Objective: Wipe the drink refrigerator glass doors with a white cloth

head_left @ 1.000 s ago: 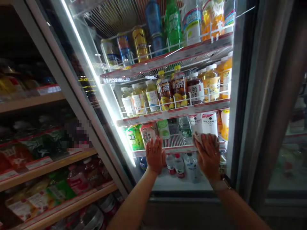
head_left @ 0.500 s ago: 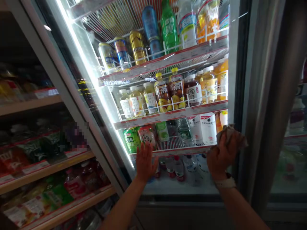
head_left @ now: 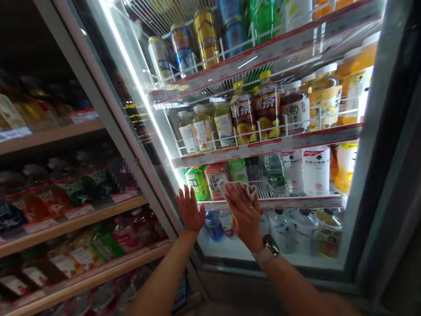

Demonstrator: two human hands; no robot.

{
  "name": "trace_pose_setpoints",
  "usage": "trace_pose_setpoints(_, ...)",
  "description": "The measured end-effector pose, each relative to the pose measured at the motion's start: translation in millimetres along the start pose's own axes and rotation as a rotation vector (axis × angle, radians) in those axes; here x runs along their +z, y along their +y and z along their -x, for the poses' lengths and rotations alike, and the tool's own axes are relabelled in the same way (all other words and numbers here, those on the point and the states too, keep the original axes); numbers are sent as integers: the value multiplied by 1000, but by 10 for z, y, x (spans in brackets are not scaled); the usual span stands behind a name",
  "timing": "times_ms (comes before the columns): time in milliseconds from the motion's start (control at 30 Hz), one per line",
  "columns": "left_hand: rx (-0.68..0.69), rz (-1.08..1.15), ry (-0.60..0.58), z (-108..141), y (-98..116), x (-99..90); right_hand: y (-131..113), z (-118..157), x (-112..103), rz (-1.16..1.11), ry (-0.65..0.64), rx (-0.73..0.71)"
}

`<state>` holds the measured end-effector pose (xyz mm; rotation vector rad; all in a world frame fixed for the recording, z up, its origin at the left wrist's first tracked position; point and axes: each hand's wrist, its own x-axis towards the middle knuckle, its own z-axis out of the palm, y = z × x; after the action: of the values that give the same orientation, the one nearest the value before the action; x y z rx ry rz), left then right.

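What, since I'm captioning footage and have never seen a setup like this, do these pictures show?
There's no machine: these are a person's bare hands, all seen from one camera worn on their head, looking forward and down.

The right hand holds a pale cloth at the front of a lit drinks cooler. A watch is on that wrist. The left hand, fingers raised, holds nothing; whether it touches the cooler is hard to tell.

Cans and bottles stand on the cooler's shelves. More drinks sit on dimmer shelves at left.
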<state>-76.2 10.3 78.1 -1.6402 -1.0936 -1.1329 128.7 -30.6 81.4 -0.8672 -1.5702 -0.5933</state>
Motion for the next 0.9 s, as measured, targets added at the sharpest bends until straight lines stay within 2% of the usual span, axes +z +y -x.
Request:
trace_pose_setpoints(167, -8, -2, -18, 23, -33, 9, -169, 485, 236, -31, -224, -229)
trace_pose_setpoints(267, -29, 1, -30, 43, -59, 24, -96, 769, 207, -26, -300, -406)
trace_pose_setpoints(333, -32, 16, -32, 44, -66, 29, 32, 843, 93, -1, -309, -449)
trace_pose_setpoints(400, -28, 40, -29, 35, -64, 28, 224, 813, -89, 42, -304, -394)
trace_pose_setpoints(467, -31, 69, -15, 24, -59, 29, 478, 721, -317, 114, -258, -274)
trace_pose_setpoints(600, -79, 100, -32, 24, -63, 49, 1101, 579, -808, 265, -46, -73)
trace_pose_setpoints(700, -127, 113, -50, 33, -70, 65, 1534, 618, -1095, 327, 84, 17)
trace_pose_setpoints(800, -136, 126, -46, 29, -56, 62, 1780, 701, -1218, 353, 173, 121)
trace_pose_setpoints(900, -119, 118, -37, 13, -23, 46, 1771, 688, -1161, 338, 229, 204)
